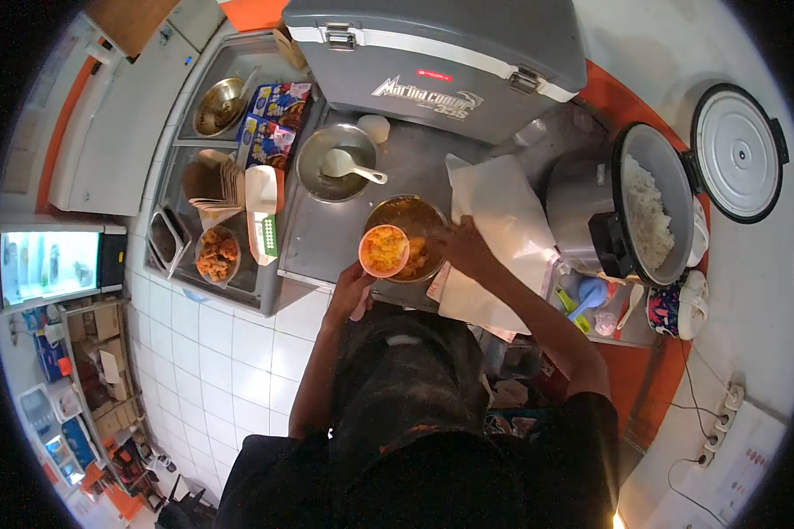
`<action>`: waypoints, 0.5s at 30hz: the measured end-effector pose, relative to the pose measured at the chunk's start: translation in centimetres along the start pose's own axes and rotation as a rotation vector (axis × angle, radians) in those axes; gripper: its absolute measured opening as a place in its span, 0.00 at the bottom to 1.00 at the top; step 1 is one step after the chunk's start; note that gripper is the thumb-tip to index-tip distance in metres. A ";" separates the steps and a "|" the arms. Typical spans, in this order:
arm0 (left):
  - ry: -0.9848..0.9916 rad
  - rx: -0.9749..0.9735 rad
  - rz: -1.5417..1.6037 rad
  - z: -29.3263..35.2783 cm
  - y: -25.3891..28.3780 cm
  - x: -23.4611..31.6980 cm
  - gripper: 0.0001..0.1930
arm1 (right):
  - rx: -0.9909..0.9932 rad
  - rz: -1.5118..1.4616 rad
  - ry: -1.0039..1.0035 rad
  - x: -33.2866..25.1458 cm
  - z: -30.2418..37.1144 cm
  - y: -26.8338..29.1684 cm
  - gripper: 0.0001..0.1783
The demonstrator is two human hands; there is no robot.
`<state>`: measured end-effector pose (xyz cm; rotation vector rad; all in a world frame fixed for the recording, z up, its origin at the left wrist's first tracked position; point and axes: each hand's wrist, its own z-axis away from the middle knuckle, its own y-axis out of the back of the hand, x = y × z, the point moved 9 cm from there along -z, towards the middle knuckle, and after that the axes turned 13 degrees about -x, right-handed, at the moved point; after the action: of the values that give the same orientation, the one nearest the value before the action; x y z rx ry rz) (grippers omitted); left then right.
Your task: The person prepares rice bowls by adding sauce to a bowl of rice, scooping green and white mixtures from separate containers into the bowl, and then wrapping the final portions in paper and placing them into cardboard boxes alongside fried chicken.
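Observation:
My left hand [351,291] is closed on a pink handled cup [406,260] filled with yellow-orange rice-like food [384,250]. The cup is held over the left side of a metal bowl [377,218], which has more of the orange food in it. At the bowl's right side is my right hand [461,247], its fingers bent together over the rim; what they hold, if anything, I cannot make out. Just behind, a second metal bowl [306,176] has a white rice paddle [353,167] lying in it. Pale wrapping paper [503,207] lies beneath my right forearm.
A large grey cool box [432,70] stands at the back. To the right, an open rice cooker [582,198] contains white rice [646,212]. Fried pieces in a bowl [217,256], a paper food tray [262,212] and blue packets [273,123] sit on the left.

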<state>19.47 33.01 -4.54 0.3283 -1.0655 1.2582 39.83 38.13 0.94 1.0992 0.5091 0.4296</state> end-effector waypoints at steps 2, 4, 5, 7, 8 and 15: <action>0.019 -0.016 -0.009 -0.1 0.2 -0.7 0.15 | 0.159 0.313 -0.127 0.8 1.0 3.8 0.13; -0.013 -0.039 0.055 -0.7 0.2 -0.5 0.14 | 0.138 0.231 -0.136 1.7 0.3 1.6 0.14; -0.011 -0.049 0.051 -0.9 0.0 -0.6 0.14 | 0.123 0.152 -0.128 1.9 -0.3 0.0 0.15; -0.006 -0.047 0.121 -0.8 0.5 -0.9 0.12 | 0.238 0.109 -0.158 0.8 -0.1 -1.4 0.15; -0.009 -0.036 0.124 -0.8 0.8 -0.9 0.12 | 0.246 0.101 -0.119 -0.6 0.7 -1.9 0.14; -0.042 -0.040 0.128 -1.1 0.4 -0.2 0.10 | 0.104 -0.348 -0.205 -2.3 2.0 -3.8 0.14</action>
<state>19.68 33.81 -5.37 0.2606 -1.1613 1.3472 39.42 33.85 -1.38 1.1140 0.5323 -0.0145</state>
